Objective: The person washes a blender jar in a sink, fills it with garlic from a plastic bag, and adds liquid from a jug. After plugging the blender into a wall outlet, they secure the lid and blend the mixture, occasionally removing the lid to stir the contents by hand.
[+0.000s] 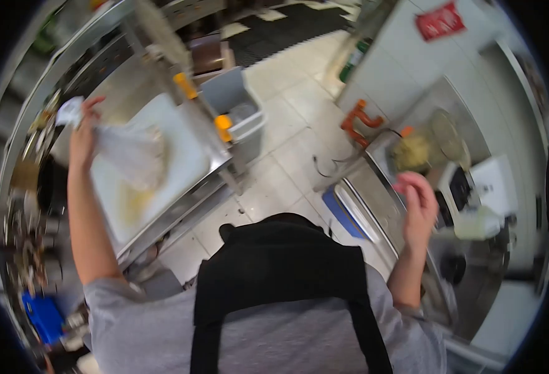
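In my left hand (pixel 86 134) is the gathered top of a translucent plastic bag (pixel 131 153), whose pale, full lower part hangs over or rests on the white cutting board (pixel 190 140). A yellowish stain shows on the board beside the bag. My right hand (pixel 419 202) is raised over the right counter with its fingers loosely curled and blurred; whether they hold anything is not clear. Beyond that hand, a bowl of yellowish food (pixel 411 151) sits on the metal surface, close to a black and white device (pixel 454 190).
A grey bin (pixel 227 90) stands on the tiled floor past the left table. Orange pipe pieces (pixel 361 123) are near the right counter's far end. A blue and white container (pixel 349 212) is beside that counter. A blue object (pixel 42 318) lies at the lower left.
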Motion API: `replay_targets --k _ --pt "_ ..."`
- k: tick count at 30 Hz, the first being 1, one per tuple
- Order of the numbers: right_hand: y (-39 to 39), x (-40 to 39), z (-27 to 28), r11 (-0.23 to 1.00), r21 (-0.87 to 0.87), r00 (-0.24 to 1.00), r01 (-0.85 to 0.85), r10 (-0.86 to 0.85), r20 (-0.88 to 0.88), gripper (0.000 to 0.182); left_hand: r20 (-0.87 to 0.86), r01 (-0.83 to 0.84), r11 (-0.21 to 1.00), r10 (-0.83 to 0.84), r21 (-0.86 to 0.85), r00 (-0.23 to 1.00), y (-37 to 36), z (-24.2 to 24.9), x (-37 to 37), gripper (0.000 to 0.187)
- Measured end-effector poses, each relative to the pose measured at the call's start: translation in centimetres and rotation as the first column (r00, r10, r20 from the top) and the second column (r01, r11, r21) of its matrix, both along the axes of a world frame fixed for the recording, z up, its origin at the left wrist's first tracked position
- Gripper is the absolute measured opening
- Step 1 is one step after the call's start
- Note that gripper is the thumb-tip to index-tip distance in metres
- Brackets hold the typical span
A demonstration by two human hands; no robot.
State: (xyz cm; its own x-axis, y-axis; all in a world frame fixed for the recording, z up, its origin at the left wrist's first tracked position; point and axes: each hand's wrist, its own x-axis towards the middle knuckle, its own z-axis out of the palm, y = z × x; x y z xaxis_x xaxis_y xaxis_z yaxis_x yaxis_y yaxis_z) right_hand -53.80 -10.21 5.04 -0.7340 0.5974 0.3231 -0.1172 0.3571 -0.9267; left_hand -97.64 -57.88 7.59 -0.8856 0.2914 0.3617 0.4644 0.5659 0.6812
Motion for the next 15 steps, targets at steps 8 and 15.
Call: replay_targets --k 8,15 --pt "2.0 -0.4 -3.8 0.862 0.371 0.9 0.345 -0.416 0.13 0.022 -0.4 -0.319 0.911 0.199 -0.261 0.895 -3.8 -13.9 -1.5 0.071" --pt "10.9 2.5 -8.4 0.699 -0.182 0.72 0.692 -0.685 0.111 0.046 0.342 -0.088 0.995 0.068 0.043 0.937 1.7 -17.5 1.0 0.074"
